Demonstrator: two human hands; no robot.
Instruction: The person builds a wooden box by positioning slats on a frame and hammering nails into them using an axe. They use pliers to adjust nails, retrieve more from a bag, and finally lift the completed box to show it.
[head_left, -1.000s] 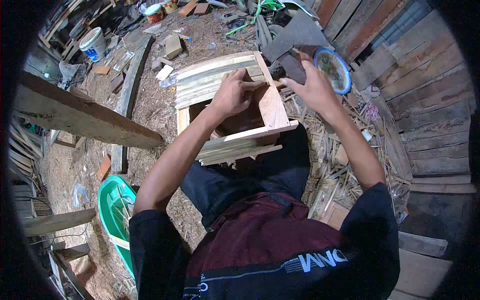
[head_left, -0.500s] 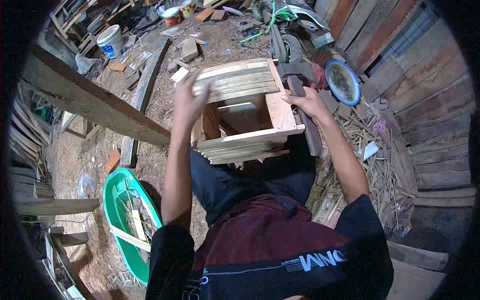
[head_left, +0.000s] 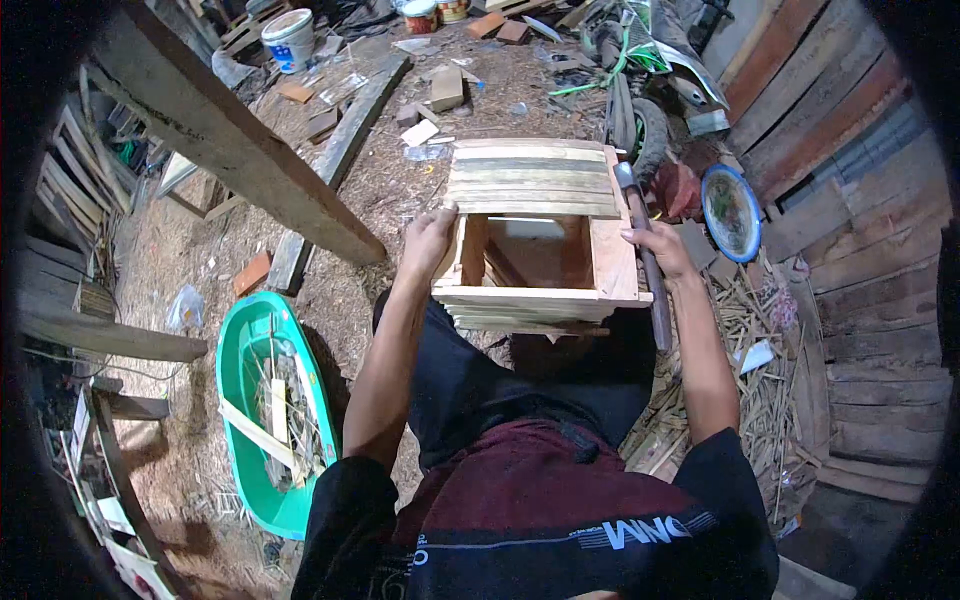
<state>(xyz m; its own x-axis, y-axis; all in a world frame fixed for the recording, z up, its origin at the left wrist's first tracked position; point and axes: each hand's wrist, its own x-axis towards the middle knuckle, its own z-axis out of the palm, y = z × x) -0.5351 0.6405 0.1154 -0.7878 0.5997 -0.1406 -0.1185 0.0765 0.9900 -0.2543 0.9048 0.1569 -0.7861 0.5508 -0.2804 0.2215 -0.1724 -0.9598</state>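
A wooden box [head_left: 535, 180] with slatted sides and a rectangular opening rests over my lap. My left hand [head_left: 428, 240] grips its left edge, fingers closed around the frame. At the right side, my right hand [head_left: 660, 250] is closed around a long dark tool [head_left: 650, 270] with a metal tip, its thumb against the box's right board. The tool lies along the box's right edge. Inside the opening a dark slanted piece is partly visible.
A green tub [head_left: 240, 440] with wood scraps is at lower left. A slanted post [head_left: 230, 140] stands at left. A blue-rimmed basin [head_left: 732, 212], a motorbike [head_left: 660, 60] and a pile of sticks [head_left: 740, 400] are on the right. Buckets [head_left: 289, 40] stand behind.
My left hand has come down from the box's top slats to its left edge. The box now sits squarer and farther right in view, and the tool's metal tip shows.
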